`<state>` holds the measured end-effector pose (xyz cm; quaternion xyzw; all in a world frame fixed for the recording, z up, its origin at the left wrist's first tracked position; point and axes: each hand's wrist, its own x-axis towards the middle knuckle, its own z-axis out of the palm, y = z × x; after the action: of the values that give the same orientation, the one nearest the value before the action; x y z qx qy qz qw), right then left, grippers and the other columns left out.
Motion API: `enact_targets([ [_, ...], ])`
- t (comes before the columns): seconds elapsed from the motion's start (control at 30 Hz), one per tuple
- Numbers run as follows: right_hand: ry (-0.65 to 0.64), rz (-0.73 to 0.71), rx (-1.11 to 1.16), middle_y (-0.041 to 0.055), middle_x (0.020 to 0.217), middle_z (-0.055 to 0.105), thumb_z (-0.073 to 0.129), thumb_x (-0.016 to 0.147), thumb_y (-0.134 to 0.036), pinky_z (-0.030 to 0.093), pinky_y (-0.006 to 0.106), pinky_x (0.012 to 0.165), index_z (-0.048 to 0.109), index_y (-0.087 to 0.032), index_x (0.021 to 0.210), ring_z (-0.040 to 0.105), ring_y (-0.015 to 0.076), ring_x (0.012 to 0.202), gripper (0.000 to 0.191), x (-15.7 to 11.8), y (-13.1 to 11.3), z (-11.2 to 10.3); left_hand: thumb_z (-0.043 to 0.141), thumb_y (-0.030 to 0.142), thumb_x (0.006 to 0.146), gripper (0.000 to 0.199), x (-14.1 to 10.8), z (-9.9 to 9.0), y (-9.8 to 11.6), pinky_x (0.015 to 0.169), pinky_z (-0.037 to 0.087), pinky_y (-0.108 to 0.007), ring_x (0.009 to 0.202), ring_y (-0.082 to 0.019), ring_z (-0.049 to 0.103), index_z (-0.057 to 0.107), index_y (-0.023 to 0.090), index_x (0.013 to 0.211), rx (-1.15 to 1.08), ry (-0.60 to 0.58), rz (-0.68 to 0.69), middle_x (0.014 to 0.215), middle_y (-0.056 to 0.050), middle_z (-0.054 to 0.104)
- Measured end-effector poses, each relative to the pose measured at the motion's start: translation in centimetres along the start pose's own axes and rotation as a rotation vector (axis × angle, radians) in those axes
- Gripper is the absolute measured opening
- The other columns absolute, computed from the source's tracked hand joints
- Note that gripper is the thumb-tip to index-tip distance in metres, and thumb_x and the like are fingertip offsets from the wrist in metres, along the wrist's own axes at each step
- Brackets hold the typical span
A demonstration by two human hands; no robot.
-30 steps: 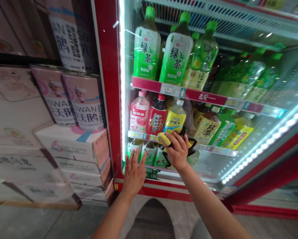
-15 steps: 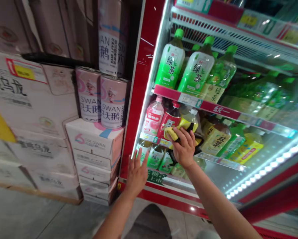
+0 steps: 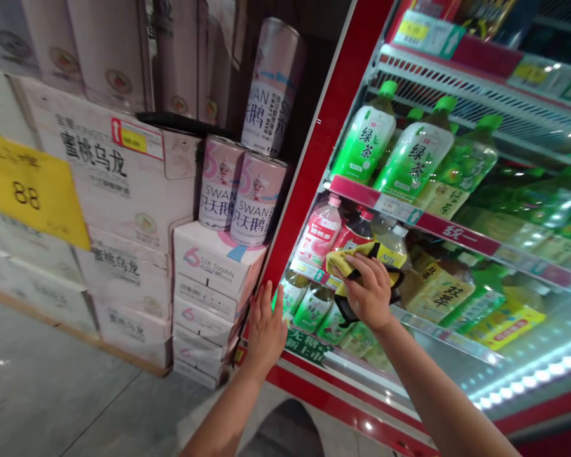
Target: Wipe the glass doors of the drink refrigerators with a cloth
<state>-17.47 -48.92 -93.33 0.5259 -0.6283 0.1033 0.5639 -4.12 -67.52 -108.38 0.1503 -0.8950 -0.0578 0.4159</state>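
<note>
My right hand (image 3: 373, 293) is closed on a yellow and black cloth (image 3: 343, 261), in front of the cooler's middle shelf. Behind the cloth stand a pink-labelled bottle (image 3: 319, 236), a red-labelled bottle (image 3: 354, 233) and a clear-topped bottle with a yellow label (image 3: 394, 251). Whether glass lies between the cloth and the bottles, I cannot tell. My left hand (image 3: 267, 330) holds nothing; its fingers are stretched out over the lower part of the cooler's red frame (image 3: 309, 143). Just right of it are green-labelled bottles (image 3: 312, 308) on the lower shelf.
Left of the cooler, pink cans (image 3: 254, 200) stand on stacked white cartons (image 3: 209, 273). More cartons (image 3: 137, 165) carry a yellow price sign (image 3: 28, 190). Large green tea bottles (image 3: 415, 155) fill the upper shelf. Grey floor (image 3: 104, 387) lies below.
The view has swung left, so shelves and cartons sit further right. My right hand still grips the cloth; my left hand has shifted slightly leftward, from near the lower bottles onto the red frame.
</note>
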Motion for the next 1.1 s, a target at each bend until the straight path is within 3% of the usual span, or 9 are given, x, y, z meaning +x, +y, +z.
enact_targets([
  [0.07, 0.039, -0.001, 0.026, 0.0039, 0.125, 0.074, 0.065, 0.096, -0.02, 0.039, 0.04, 0.116, 0.076, -0.027, 0.096, 0.057, 0.0214, 0.132, 0.014, 1.5, -1.8, 1.7, 0.058, 0.018, 0.089, 0.08, 0.0, -0.1, 0.0, 0.122, 0.033, -0.055, 0.155, -0.037, 0.027, 0.025, 0.013, 0.161, 0.019, -0.016, -0.011, 0.169, -0.022, 0.021],
  [0.17, -0.035, -0.147, 0.101, 0.0029, 0.12, 0.075, 0.064, 0.097, -0.021, 0.039, 0.04, 0.114, 0.075, -0.025, 0.089, 0.06, 0.0209, 0.127, 0.015, 2.0, -4.1, 3.3, 0.059, 0.017, 0.086, 0.08, -0.2, -0.2, 0.1, 0.122, 0.034, -0.054, 0.155, -0.036, 0.028, 0.028, 0.012, 0.16, 0.032, -0.039, -0.01, 0.168, -0.022, 0.025],
  [0.3, -0.09, -0.311, 0.107, 0.0016, 0.118, 0.076, 0.061, 0.099, -0.023, 0.041, 0.036, 0.102, 0.073, -0.024, 0.088, 0.062, 0.0197, 0.121, 0.016, 3.9, -4.1, 3.4, 0.058, 0.018, 0.086, 0.082, -0.3, -0.3, 0.0, 0.122, 0.034, -0.054, 0.155, -0.036, 0.028, 0.025, 0.013, 0.161, 0.039, -0.06, -0.022, 0.167, -0.021, 0.028],
  [0.43, 0.012, -0.15, -0.004, 0.004, 0.127, 0.074, 0.06, 0.1, -0.02, 0.036, 0.035, 0.091, 0.071, -0.024, 0.094, 0.062, 0.0189, 0.118, 0.014, 8.5, -3.3, 3.9, 0.059, 0.016, 0.086, 0.083, -0.5, -0.1, 0.1, 0.121, 0.036, -0.053, 0.154, -0.036, 0.03, 0.024, 0.014, 0.162, 0.023, -0.038, -0.032, 0.169, -0.02, 0.025],
  [0.53, 0.047, -0.081, -0.014, 0.0039, 0.124, 0.075, 0.059, 0.1, -0.019, 0.034, 0.036, 0.089, 0.07, -0.026, 0.111, 0.061, 0.0204, 0.118, 0.018, 10.1, -4.4, 5.1, 0.061, 0.017, 0.085, 0.087, -0.7, 0.1, 0.1, 0.121, 0.036, -0.053, 0.154, -0.037, 0.029, 0.02, 0.014, 0.163, 0.011, -0.015, -0.026, 0.17, -0.021, 0.019],
  [0.63, -0.075, -0.23, 0.018, 0.0019, 0.124, 0.075, 0.056, 0.101, -0.017, 0.034, 0.037, 0.09, 0.065, -0.027, 0.126, 0.057, 0.0219, 0.125, 0.029, 9.6, -5.6, 6.0, 0.061, 0.018, 0.086, 0.09, -0.8, 0.3, -0.1, 0.12, 0.038, -0.053, 0.153, -0.037, 0.033, 0.016, 0.015, 0.164, 0.021, -0.001, -0.034, 0.17, -0.021, 0.019],
  [0.77, -0.179, -0.399, 0.015, 0.0021, 0.128, 0.073, 0.056, 0.102, -0.022, 0.036, 0.037, 0.091, 0.069, -0.025, 0.118, 0.055, 0.0218, 0.127, 0.021, 11.4, -4.5, 5.8, 0.054, 0.016, 0.088, 0.089, -0.7, 0.4, -0.6, 0.12, 0.037, -0.049, 0.153, -0.034, 0.033, 0.009, 0.015, 0.165, 0.035, 0.048, -0.026, 0.171, -0.019, 0.017],
  [0.97, 0.003, -0.1, -0.108, 0.0034, 0.131, 0.071, 0.054, 0.103, -0.026, 0.032, 0.043, 0.104, 0.069, -0.029, 0.119, 0.054, 0.025, 0.129, 0.022, 17.9, -0.6, 4.8, 0.047, 0.013, 0.089, 0.084, -0.5, 0.9, -0.5, 0.119, 0.039, -0.049, 0.156, -0.033, 0.026, 0.008, 0.012, 0.164, 0.026, 0.101, 0.02, 0.17, -0.019, 0.019],
  [1.1, -0.041, -0.163, -0.087, 0.0038, 0.141, 0.066, 0.052, 0.102, -0.022, 0.03, 0.045, 0.113, 0.067, -0.026, 0.125, 0.051, 0.0256, 0.135, 0.027, 15.7, -1.8, 5.2, 0.047, 0.014, 0.089, 0.085, -1.0, 1.4, -0.6, 0.12, 0.039, -0.047, 0.154, -0.031, 0.031, 0.007, 0.009, 0.164, 0.009, 0.073, -0.03, 0.169, -0.021, 0.022],
])
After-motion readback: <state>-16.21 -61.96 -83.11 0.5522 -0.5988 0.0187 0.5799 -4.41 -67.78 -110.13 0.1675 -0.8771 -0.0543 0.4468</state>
